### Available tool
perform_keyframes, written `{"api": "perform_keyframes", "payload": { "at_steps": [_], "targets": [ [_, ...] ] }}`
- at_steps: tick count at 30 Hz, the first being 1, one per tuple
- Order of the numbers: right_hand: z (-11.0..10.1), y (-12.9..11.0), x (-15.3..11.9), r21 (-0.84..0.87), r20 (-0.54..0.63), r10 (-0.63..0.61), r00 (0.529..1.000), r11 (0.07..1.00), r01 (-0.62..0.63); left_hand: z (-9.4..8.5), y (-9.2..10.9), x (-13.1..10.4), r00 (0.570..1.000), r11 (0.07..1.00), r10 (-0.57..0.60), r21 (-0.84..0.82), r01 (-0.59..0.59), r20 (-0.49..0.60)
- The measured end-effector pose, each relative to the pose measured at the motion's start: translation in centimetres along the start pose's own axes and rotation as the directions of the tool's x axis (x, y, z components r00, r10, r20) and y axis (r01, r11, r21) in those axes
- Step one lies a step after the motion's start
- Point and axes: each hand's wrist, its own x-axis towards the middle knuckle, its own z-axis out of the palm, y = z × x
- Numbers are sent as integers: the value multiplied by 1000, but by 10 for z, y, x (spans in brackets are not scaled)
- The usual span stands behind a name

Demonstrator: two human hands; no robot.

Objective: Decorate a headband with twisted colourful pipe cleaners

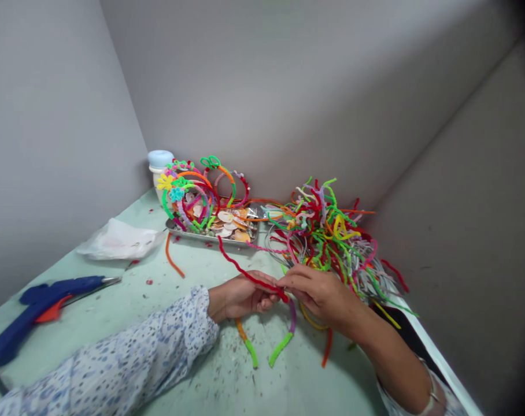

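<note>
A red pipe cleaner (240,268) runs slantwise across the fingers of my left hand (244,293), its far end free in the air. My right hand (317,292) pinches the near part of that pipe cleaner between thumb and fingertips. Under the hands hangs a headband (292,320) wrapped in purple, orange and green pipe cleaner. Its two green-tipped ends point towards me, while its top is hidden. The curled fingers of my left hand close around this headband. An orange pipe cleaner end (327,348) lies below my right wrist.
A metal tray (202,236) at the back carries finished headbands (193,196) and flat pieces. To its right spreads a heap of pipe cleaners (327,237). On the left are a blue glue gun (54,297), a white plastic bag (119,240) and a blue-lidded container (160,159). Grey walls enclose the table.
</note>
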Motion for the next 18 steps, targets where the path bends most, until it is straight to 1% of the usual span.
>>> {"api": "perform_keyframes", "payload": {
  "at_steps": [4,9,12,18],
  "targets": [
    [1,-2,-1,-96,5,14,1000,995,-14,-2,-1,1,1000,1000,-7,29,7,2],
    [0,-5,-1,-190,32,1,999,982,5,-3,-1,2,1000,997,-11,80,9,22],
    [0,-6,0,-250,23,-9,1000,968,15,-3,0,1,999,995,-7,101,3,40],
    [4,-2,0,-316,-3,-49,999,948,46,-4,3,-1,997,963,56,263,-67,49]
  ]
}}
